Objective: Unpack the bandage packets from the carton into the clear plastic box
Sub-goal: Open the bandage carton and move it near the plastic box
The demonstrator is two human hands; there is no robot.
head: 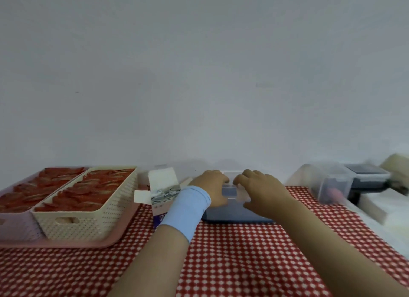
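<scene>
The bench point(243, 263) has a red cloth with small white spots. Behind it is a plain pale wall point(199, 75). The clear plastic box point(230, 213) sits at the back of the bench, in the middle. It looks bluish and see-through. The left hand point(210, 186) and the right hand point(261, 192) both hold its top, with fingers point(240, 178) curled over it. The carton point(162, 181) stands just left of the box, touching the left wrist. It is white with a purple bottom, its flaps are open, and grey and white packets point(164, 194) show inside. The white writing on the purple part is too blurry to read.
</scene>
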